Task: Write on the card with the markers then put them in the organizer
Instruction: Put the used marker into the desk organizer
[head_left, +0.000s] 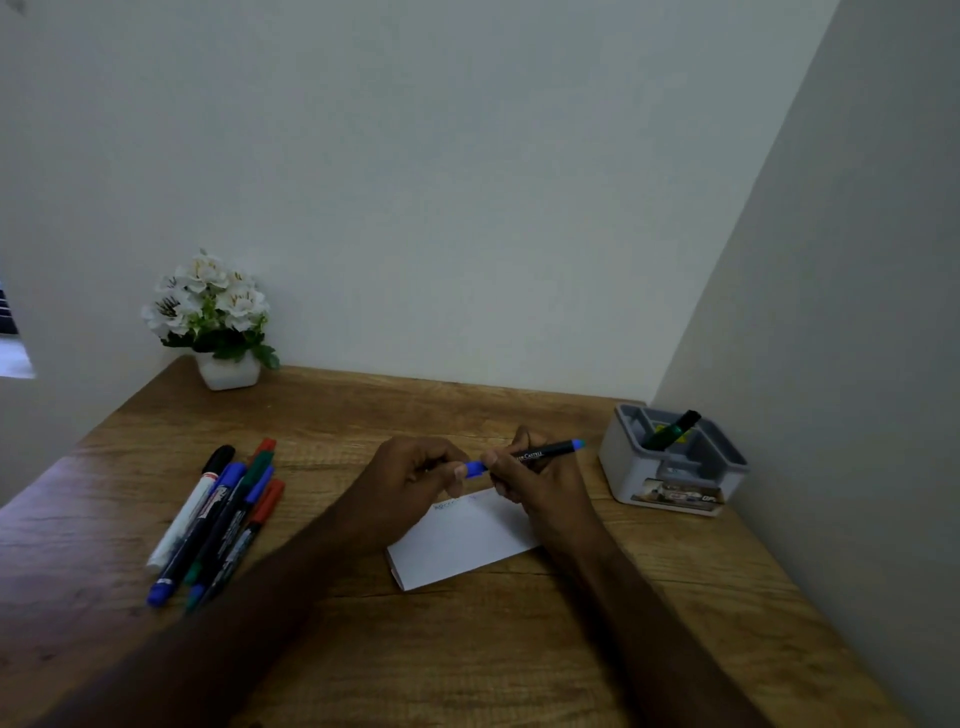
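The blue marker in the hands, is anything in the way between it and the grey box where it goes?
Nothing visible blocks the way. The blue marker is held by the left hand and the right hand above the card; only bare desk lies between it and the organizer. A green marker already leans inside, with open compartments beside it.

I see a wooden desk (467, 649) pushed into a corner of plain off-white walls (467, 182), dim even light, white potted flowers (213, 317) at its back left, a bright opening (13, 358) at far left.
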